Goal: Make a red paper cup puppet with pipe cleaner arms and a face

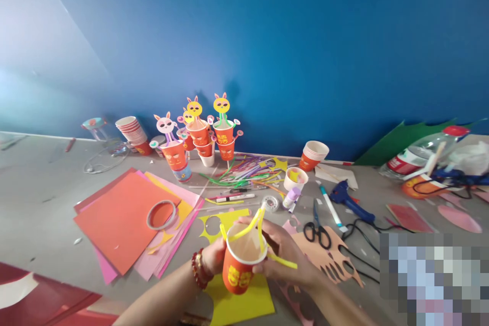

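Note:
A red paper cup (236, 270) with yellow lettering and a white rim is held between both hands, tilted so its inside shows. My left hand (214, 255) grips its left side, and a beaded bracelet (199, 269) circles that wrist. My right hand (284, 257) closes on the right side. Yellow pipe cleaners (246, 229) stick up from the cup and out past its rim on both sides. Beneath the cup lies a sheet of yellow paper (244, 310). Some of my fingers are hidden behind the cup.
Decorated cups with animal faces (175, 155) stand by the blue wall. Left are stacked coloured papers (122, 219) and a tape roll (161, 215). Pipe cleaners (240, 170) lie mid-table. Scissors (317, 232), a blue glue gun (353, 201) with its cord, and a plastic bottle (424, 153) are right.

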Demonstrator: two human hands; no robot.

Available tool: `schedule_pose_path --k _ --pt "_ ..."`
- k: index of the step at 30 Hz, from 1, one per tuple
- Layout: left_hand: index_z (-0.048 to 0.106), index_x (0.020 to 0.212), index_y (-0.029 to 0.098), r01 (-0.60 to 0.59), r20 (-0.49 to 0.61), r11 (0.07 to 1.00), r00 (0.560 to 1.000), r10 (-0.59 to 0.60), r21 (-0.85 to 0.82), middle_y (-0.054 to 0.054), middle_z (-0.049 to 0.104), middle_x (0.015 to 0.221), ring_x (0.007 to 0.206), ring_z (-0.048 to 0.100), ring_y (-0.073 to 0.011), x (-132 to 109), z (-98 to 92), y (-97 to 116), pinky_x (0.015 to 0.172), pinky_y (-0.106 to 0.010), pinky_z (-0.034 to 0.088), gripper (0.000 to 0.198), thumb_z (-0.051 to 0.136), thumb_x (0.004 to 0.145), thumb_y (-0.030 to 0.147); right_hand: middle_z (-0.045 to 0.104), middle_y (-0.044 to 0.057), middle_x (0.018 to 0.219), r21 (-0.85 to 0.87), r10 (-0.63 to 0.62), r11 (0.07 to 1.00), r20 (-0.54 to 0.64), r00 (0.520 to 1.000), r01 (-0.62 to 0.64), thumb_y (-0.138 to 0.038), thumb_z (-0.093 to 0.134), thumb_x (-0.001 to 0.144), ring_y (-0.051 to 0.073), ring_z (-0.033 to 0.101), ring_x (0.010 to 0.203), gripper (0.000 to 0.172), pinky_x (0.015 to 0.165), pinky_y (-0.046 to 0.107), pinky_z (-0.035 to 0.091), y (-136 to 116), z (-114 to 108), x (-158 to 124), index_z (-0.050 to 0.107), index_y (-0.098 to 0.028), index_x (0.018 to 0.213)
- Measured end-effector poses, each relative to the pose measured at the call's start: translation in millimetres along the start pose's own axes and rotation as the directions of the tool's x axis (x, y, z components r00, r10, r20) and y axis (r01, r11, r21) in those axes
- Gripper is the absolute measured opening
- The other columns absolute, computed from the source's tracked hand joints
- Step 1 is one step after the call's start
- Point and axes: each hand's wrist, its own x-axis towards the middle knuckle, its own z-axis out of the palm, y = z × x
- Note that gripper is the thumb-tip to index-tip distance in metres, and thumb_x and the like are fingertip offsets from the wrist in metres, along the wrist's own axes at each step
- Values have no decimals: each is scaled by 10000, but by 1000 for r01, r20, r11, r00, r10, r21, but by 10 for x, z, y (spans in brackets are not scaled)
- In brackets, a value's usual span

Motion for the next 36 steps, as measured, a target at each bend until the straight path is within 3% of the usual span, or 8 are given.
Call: schedule_pose_path --k 3,6,11,16,21,25,29,36 --pt "671 1236 161 -81 -190 994 977 92 67 -159 740 1136 1103 675 -363 8 23 58 940 -485 530 802 437 827 810 512 151 1471 -191 -90 979 -55 994 78 -373 846 763 369 479 1356 683 1059 459 477 -85 -73 -16 584 -256 1383" --pt "643 1277 195 -153 -414 960 878 241 235 -127 707 1231 1227 606 -332 5 84 86 1056 -455 474 590 470 936 643 533 144 1449 -363 -167 924 -96 981 122 -357 820 784 375 471 1362 682 1119 490 413 -57 -130 -43 553 -257 1403" --pt "621 1312 203 -141 -503 874 770 393 466 -116 623 1377 1362 492 -309 -66 110 62 1173 -445 366 448 480 1002 494 564 133 1403 -437 -198 893 -166 966 108 -360 755 836 355 532 1306 667 1101 461 438 132 -163 -85 481 -238 1431" --pt "526 1427 199 -189 -435 883 813 385 429 -140 529 1484 1428 421 -332 -106 96 12 1202 -476 320 588 403 1001 585 581 134 1372 -572 -278 810 -181 943 129 -369 750 838 357 544 1280 646 1070 432 461 172 -148 -85 470 -256 1409" --pt "320 1547 189 -202 -291 874 889 353 443 -180 456 1524 1436 377 -405 -94 120 46 1185 -510 325 977 691 791 685 582 158 1356 -667 -355 727 -159 921 165 -409 749 836 371 562 1252 636 1035 446 486 198 -144 -62 480 -239 1386" --pt "317 1545 212 -178 -283 876 901 328 448 -172 480 1500 1389 443 -386 -88 120 86 1156 -504 361 883 692 844 594 550 188 1412 -732 -359 653 -71 931 196 -330 778 794 390 507 1324 723 1087 500 447 173 -188 -88 452 -218 1430" --pt "376 1520 212 -253 -272 861 877 396 441 -167 486 1497 1388 443 -391 -108 79 72 1158 -505 356 826 648 857 621 511 161 1491 -724 -236 644 120 964 247 -156 769 713 369 469 1383 855 1146 495 400 -4 -339 -170 425 -245 1490" --pt "360 1533 195 -250 -162 869 924 345 428 -178 504 1490 1327 512 -397 -126 60 40 1097 -484 436 868 684 838 602 638 92 1342 -577 -265 781 39 963 238 -163 581 893 290 581 1277 423 1073 450 460 -282 -465 -99 625 -279 1297"
